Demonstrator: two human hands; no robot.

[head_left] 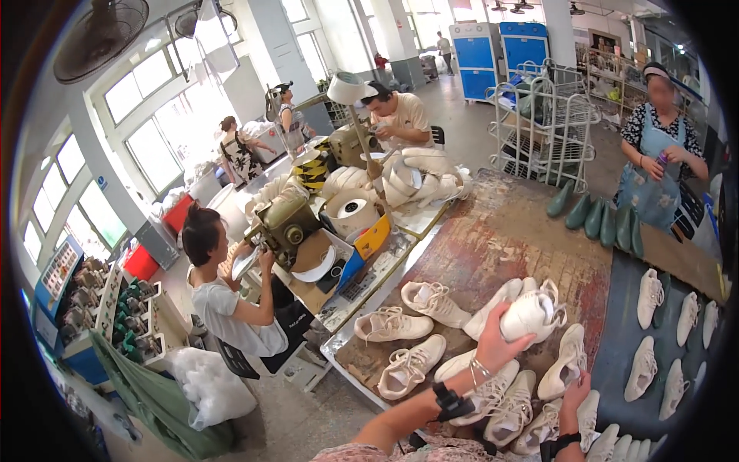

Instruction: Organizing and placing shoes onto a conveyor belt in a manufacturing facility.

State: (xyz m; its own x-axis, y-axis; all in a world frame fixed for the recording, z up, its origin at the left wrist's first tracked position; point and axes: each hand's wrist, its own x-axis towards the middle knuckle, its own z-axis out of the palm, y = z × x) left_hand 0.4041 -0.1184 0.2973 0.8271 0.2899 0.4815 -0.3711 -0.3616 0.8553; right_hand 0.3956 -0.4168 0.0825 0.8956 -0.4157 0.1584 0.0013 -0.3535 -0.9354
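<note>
My left hand (499, 343) is closed around a cream lace-up sneaker (530, 316), lifted a little above the worn table (500, 231). Its laces hang loose at the right side. Lower and to the right, my right hand (573, 391) has its fingers curled at the edge of another cream sneaker (564, 360); the fingers are partly hidden. More cream sneakers lie around my hands, among them one at the left (392, 324), one in front of it (412, 366) and one farther back (436, 303).
A dark conveyor belt (616, 369) with sneakers runs along the right. Green shoe lasts (593, 217) stand at the far edge. Left of the table, a seated person (231, 300) works at a sewing machine (286, 223). Another person (660, 154) stands at the far right, near a wire rack (539, 127).
</note>
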